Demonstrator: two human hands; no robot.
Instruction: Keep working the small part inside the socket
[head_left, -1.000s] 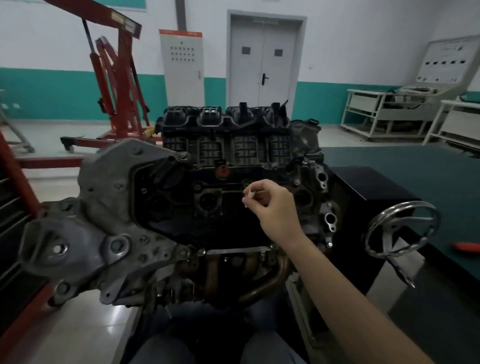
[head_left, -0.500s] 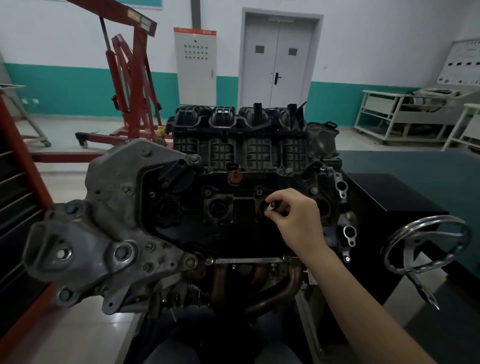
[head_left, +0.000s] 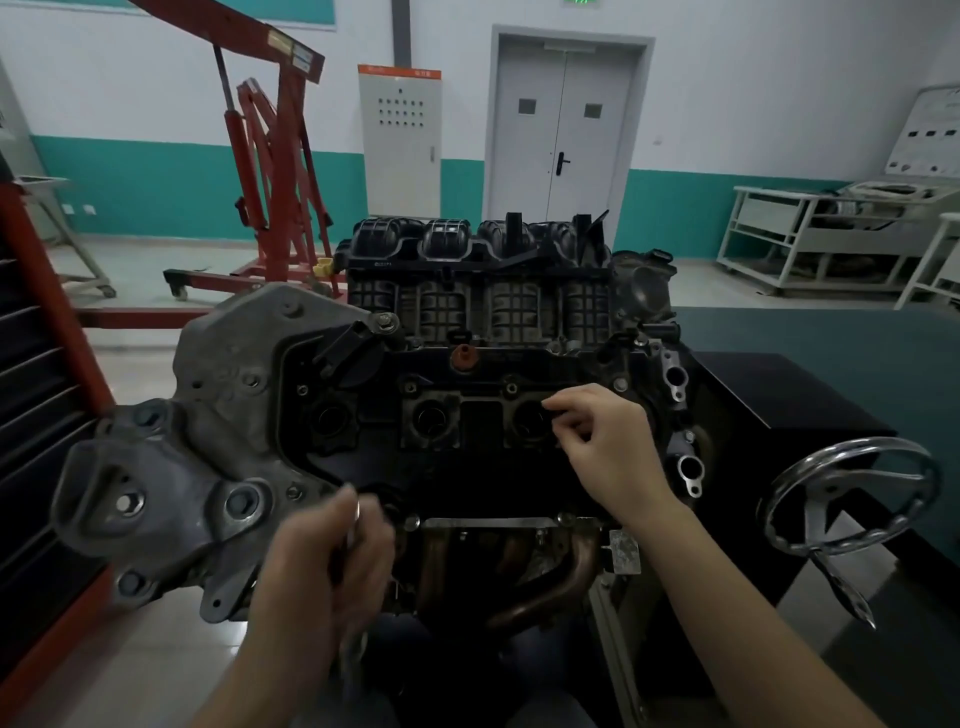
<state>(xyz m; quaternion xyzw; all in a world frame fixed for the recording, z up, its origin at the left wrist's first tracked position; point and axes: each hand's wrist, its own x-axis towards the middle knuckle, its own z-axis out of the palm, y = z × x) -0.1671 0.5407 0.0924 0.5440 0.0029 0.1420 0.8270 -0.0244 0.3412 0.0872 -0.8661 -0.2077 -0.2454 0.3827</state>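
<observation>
A person's right hand (head_left: 605, 441) pinches a small part at a plug well near the right edge of the dark, stand-mounted engine's valve cover (head_left: 467, 415); the blurred left hand (head_left: 322, 566) grips a slim metal tool (likely seating comes next, needing careful alignment).

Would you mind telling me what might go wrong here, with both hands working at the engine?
1. The right hand has its fingertips at the rim of an open round hole in the engine; anything small it holds, which I cannot make out, might drop in.
2. The left hand grips a thin metal tool and is blurred; a slip could strike the engine or the other hand.
</observation>
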